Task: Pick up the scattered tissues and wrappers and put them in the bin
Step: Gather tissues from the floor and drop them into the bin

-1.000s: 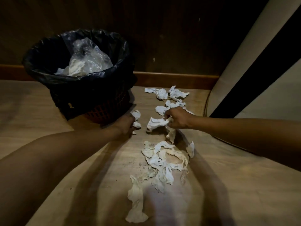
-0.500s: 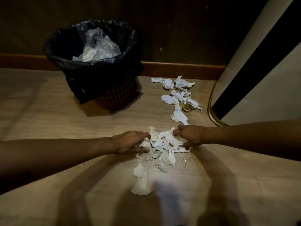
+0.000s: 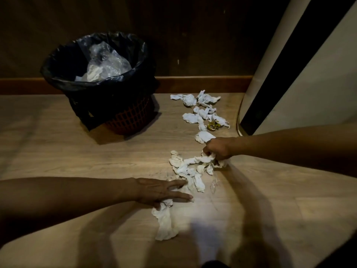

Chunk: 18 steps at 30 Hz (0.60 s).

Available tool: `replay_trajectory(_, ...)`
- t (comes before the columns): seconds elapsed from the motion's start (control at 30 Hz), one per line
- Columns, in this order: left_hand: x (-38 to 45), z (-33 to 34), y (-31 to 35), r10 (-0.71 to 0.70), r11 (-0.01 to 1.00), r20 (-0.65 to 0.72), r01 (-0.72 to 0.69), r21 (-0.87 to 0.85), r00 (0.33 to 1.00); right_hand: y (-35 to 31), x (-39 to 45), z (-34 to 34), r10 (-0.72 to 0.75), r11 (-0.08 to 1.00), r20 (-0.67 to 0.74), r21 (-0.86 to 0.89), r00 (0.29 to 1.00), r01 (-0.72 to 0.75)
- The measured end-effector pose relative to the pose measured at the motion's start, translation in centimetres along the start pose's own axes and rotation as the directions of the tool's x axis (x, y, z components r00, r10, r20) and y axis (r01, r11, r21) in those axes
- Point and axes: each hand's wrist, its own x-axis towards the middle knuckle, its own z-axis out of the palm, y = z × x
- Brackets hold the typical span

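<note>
Fingers of the right hand (image 3: 219, 148) are curled into a fist around a twisted tissue (image 3: 201, 159) at the far right edge of the near pile (image 3: 188, 172); the tissue trails leftward from the fist into the pile. The left hand (image 3: 162, 190) lies flat and spread, palm down, fingers pointing right, pressing on the near left part of that pile; it grips nothing. A long tissue (image 3: 165, 223) runs from under this hand toward the near side. Just right of the pile lies a small clear wrapper (image 3: 214, 185).

Farther off, a second scatter of tissues (image 3: 199, 111) runs toward the baseboard (image 3: 204, 84), and a small yellow wrapper (image 3: 212, 125) sits among them, touching one. One tissue (image 3: 203, 136) lies just beyond the right hand.

At far left stands the bin (image 3: 127, 117), a red mesh basket lined with a black bag (image 3: 58, 72); clear plastic (image 3: 108, 62) and white paper show inside. It is well apart from both hands. Everything rests on a pale wood floor (image 3: 77, 151). A white panel with a dark stripe (image 3: 289, 64) leans at far right. No writing, brand or label can be read anywhere.
</note>
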Motion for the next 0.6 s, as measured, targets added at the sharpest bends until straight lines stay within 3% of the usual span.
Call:
replay_trajectory(0.1,1.3,-0.8,-0.5,-0.015,0.998,0.108,0.009,0.061,0.994,0.1,-1.0,-0.4,0.015,1.000,0.018,-0.018,1.000,-0.015)
replay_trajectory(0.2,2.6,-1.5,-0.4,-0.067,0.987,0.031,0.062,0.149,0.997,0.4,-2.1,-0.9,0.045,0.999,-0.009,-0.025,0.999,-0.045)
replay_trajectory(0.37,3.0,-3.2,0.1,-0.213,0.970,0.081,0.201,0.138,0.974,0.6,-3.6,-2.9,0.111,0.994,-0.064,0.003,0.992,-0.111)
replay_trajectory(0.6,-0.1,-8.9,0.7,-0.329,0.938,-0.163,0.342,0.059,0.930,0.0,-4.7,-8.6,0.229,0.973,-0.250,0.089,0.941,-0.214)
